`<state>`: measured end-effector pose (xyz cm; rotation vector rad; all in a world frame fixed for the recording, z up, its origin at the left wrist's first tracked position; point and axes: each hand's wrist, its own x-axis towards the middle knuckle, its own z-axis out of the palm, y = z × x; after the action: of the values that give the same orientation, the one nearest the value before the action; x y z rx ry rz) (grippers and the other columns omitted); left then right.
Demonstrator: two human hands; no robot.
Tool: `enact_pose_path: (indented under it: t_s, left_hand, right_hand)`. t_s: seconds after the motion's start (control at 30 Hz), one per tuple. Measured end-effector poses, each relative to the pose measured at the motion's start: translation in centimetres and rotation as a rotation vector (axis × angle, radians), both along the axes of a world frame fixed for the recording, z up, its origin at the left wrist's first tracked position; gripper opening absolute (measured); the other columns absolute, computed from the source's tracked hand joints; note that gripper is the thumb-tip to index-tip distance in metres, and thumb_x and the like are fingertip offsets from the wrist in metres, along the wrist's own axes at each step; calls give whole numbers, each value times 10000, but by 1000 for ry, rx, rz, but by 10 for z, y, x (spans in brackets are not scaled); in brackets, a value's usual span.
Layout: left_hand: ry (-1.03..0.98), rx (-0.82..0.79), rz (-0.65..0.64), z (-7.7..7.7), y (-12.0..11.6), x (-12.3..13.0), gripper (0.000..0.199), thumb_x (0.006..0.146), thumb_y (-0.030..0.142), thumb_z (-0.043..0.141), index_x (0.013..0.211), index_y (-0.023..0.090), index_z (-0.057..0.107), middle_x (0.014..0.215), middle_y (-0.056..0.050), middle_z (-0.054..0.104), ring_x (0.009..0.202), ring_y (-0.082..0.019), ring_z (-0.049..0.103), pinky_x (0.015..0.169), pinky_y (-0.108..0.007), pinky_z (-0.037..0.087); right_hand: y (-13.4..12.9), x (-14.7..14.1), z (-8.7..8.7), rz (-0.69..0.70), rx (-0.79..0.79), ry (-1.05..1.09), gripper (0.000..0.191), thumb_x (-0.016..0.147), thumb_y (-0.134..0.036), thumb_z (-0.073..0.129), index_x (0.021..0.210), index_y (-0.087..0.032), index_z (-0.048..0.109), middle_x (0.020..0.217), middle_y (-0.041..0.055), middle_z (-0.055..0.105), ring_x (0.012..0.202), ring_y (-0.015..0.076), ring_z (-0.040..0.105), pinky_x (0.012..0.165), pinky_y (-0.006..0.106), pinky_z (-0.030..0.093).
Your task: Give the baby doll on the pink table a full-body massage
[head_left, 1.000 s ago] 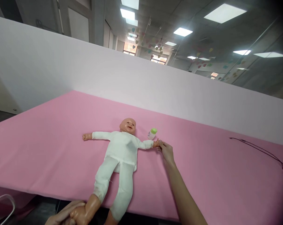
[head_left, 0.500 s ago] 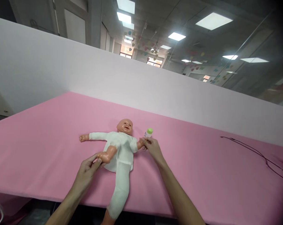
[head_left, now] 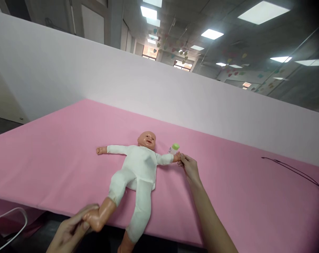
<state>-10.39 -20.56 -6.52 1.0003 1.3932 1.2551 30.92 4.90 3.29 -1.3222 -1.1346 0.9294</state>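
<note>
A baby doll [head_left: 140, 163] in a white cloth suit lies on its back on a pink-covered table [head_left: 228, 196], its head toward the back. My left hand [head_left: 72, 228] is closed around the doll's bare foot at the lower left, by the table's front edge. With the fingertips of my right hand [head_left: 189, 166] I pinch the doll's small hand, and that arm is stretched out to the right. Just behind this arm is a small white bottle [head_left: 174, 148] with a green cap, its lower part hidden. The doll's other arm reaches out to the left.
Behind the table runs a white partition wall [head_left: 154, 91]. Thin dark cables [head_left: 291, 167] lie on the table at the right. A white cable [head_left: 19, 210] loops below the front edge at the lower left.
My left hand has drawn the doll's bent leg down and left, so it is now extended. My right hand has pulled the doll's arm outward to the right. The view has shifted slightly.
</note>
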Motion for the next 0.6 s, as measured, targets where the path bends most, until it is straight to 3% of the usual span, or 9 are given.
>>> enact_pose_path:
  t_s: [0.07,0.13,0.23,0.3,0.37,0.47,0.6]
  left_hand:
    - [-45,85,13,31,33,19,583,812,660,780,1148,188,842,1252,-120,781,1280,-397,672,1109,-454,543]
    - [-123,161,2,53,70,39,575,844,630,777,1189,171,818,1268,-131,771,1256,-382,685,1083,-448,562]
    - [-290,211,-46,66,113,65,546,857,608,784,1138,140,819,1223,-157,779,1178,-354,720,1058,-432,572]
    - [-347,229,-70,67,124,72,532,871,597,777,1128,133,819,1231,-167,773,1163,-346,722,1046,-429,575]
    - [-314,223,-75,66,115,66,533,872,593,774,1149,140,818,1238,-163,771,1174,-352,716,1048,-434,574]
    - [-168,156,-52,56,76,39,555,830,620,793,1155,171,830,1227,-136,782,1228,-381,693,1080,-454,557]
    - [-77,-22,70,16,9,7,582,687,700,849,1043,240,870,1193,-100,802,1208,-410,705,1047,-469,585]
  right_hand:
    - [-7,-21,17,115,18,-50,491,709,-605,868,877,-148,815,609,17,652,565,142,555,579,284,490]
    - [-16,-46,23,260,-7,-140,489,751,-609,833,911,-146,818,646,34,688,567,152,583,571,286,493]
    - [-26,-74,20,411,-55,-249,477,796,-624,776,836,-149,795,704,58,725,575,165,613,559,289,496]
    - [-27,-73,17,403,-59,-249,477,804,-627,763,837,-151,789,689,48,716,573,165,610,566,291,497]
    - [-22,-54,17,312,-42,-198,481,789,-625,778,862,-150,793,637,26,685,568,161,596,585,292,497]
    - [-8,-12,10,99,-12,-94,482,725,-615,826,825,-146,784,596,7,646,569,148,568,604,290,493]
    - [4,25,-26,-113,-106,-37,519,583,-622,877,713,-137,748,571,27,643,529,143,536,551,294,458]
